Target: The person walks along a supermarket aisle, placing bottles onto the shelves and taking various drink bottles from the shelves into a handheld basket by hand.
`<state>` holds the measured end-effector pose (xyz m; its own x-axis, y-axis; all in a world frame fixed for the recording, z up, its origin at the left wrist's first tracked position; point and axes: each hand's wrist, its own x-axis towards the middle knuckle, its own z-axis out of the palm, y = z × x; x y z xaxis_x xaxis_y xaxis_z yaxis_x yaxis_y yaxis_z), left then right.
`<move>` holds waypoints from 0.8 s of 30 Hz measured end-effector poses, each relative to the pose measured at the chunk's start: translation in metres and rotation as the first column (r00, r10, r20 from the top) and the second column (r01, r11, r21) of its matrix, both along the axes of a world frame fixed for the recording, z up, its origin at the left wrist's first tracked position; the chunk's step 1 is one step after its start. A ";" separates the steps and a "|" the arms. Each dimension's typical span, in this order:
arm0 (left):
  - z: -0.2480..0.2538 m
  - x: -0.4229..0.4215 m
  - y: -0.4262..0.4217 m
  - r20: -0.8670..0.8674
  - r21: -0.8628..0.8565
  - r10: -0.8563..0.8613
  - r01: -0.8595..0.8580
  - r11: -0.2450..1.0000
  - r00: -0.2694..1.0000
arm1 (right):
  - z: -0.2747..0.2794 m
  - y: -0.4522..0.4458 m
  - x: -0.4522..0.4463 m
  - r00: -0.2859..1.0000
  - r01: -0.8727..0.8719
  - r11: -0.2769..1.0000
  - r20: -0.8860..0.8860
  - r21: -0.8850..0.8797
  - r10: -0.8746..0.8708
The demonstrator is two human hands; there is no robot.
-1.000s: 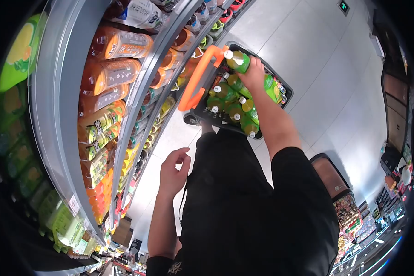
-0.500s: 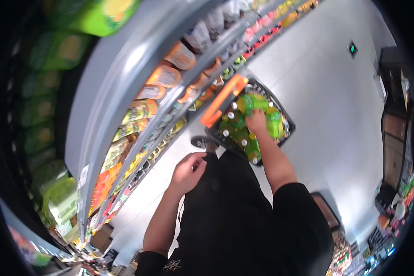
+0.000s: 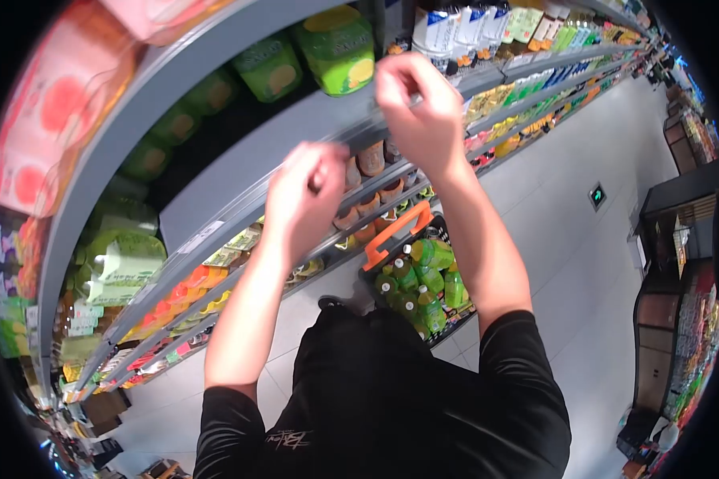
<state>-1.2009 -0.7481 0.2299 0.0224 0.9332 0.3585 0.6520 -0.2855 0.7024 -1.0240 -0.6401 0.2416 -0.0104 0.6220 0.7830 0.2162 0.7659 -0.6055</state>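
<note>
My right hand is raised in front of the shelf, to the right of a green drink bottle with a lemon on its label. Its fingers curl loosely, a gap shows between thumb and fingers, and nothing is visible in it. My left hand is lifted near the shelf edge. Its fingers are half bent, somewhat blurred, and apparently empty. Below my right forearm, a black shopping basket with an orange handle stands on the floor. Several green bottles lie in it.
More green bottles stand back in the dark shelf row. White bottles stand farther right. Pink packs fill the shelf above at left. Grey floor tiles run along the shelving, with another display across the aisle.
My right hand has left the bottles in the basket and risen to the shelf. My left hand has also come up, toward the shelf edge. The view has shifted toward the shelves.
</note>
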 end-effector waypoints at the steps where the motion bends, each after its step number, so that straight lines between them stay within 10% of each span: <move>1: 0.011 0.000 0.015 0.083 0.030 0.027 -0.030 0.999 0.996 | 0.014 0.014 -0.018 0.995 0.082 0.994 0.071 -0.073 -0.077; 4: 0.024 0.001 0.060 0.213 -0.057 0.130 -0.121 0.991 0.968 | 0.051 0.053 -0.052 0.832 0.395 0.886 0.503 -0.242 -0.234; 8: -0.021 -0.010 0.113 0.350 -0.166 0.055 0.005 0.986 0.935 | 0.070 0.083 -0.077 0.761 0.477 0.854 0.583 -0.207 -0.284; 15: -0.006 -0.014 0.100 0.145 0.014 0.108 -0.112 0.994 0.983 | 0.046 0.052 -0.060 0.794 0.465 0.877 0.496 -0.122 -0.352; 18: -0.010 -0.015 0.096 -0.005 0.184 0.119 -0.116 0.976 0.993 | 0.012 0.014 -0.053 0.960 0.273 0.962 0.058 0.024 -0.274; 24: 0.018 0.006 0.034 -0.096 0.688 0.022 0.050 0.724 0.995 | 0.011 -0.058 0.000 0.983 0.176 0.900 -0.030 0.400 -0.179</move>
<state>-1.1949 -0.7142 0.2476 0.0995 0.4291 0.8978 0.6939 -0.6766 0.2465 -1.0242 -0.6977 0.2528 0.0643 0.2496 0.9662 0.3741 0.8916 -0.2553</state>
